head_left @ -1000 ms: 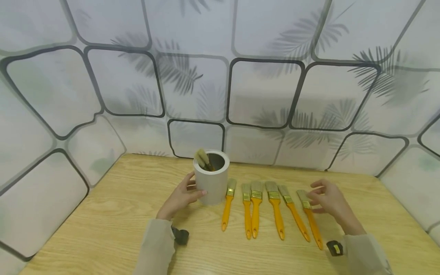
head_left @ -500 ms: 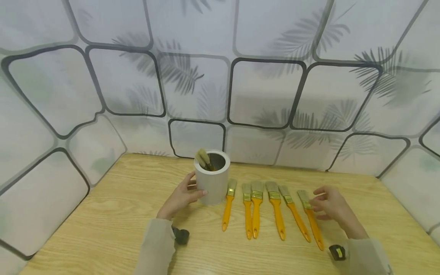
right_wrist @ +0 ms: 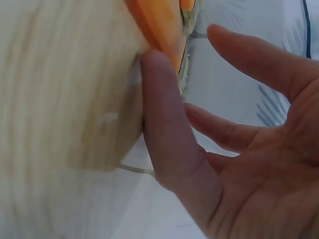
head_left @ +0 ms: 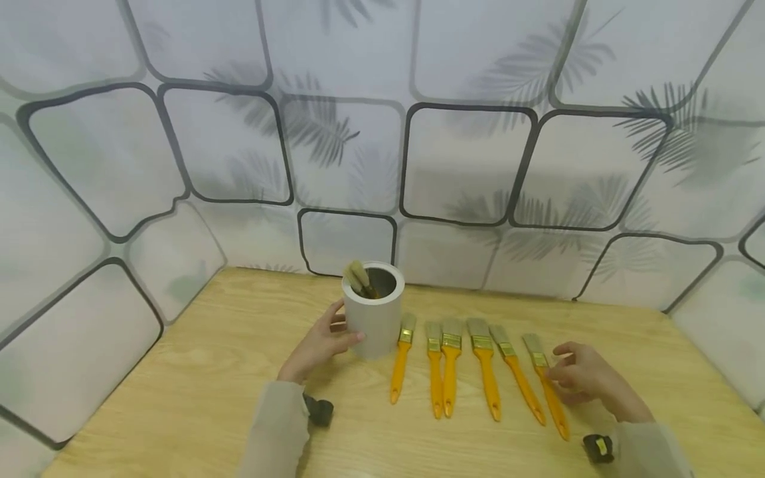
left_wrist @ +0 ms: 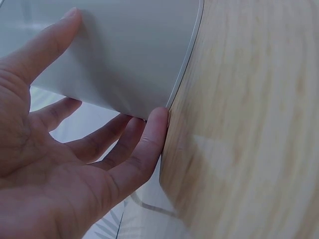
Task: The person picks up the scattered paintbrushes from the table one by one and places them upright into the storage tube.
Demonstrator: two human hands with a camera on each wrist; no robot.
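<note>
1. The brush I am watching, the rightmost brush (head_left: 553, 402), lies flat on the table (head_left: 349, 453), its pale bristles toward the wall and its plain orange handle slanting back toward the person.
2. The right hand (head_left: 588, 376) is just beside that handle, fingers loosely bent and holding nothing. From the right wrist I see one fingertip right at the handle's edge; whether it presses there I cannot tell.
3. The left hand (head_left: 320, 345) grasps the white can (head_left: 374, 328) from its left side: thumb on the front, the other fingers round the far side. My left wrist view puts the little finger at the can's bottom rim.
4. The can stands upright on the table, its wall smooth and plain. Pale brush bristles (head_left: 356, 275) stick up inside, leaning on the left of the rim.
5. Between the can and the rightmost brush I count five more brushes, all with gold-coloured ferrules and orange handles. The leftmost brush (head_left: 402, 362) lies just beside the can.
6. On each wrist I see a black camera mount (head_left: 319, 411) below a light sleeve (head_left: 273, 431).
7. Behind the table I have a pale wall (head_left: 463, 166) printed with dark rounded outlines and grey fern-like leaves.
</note>
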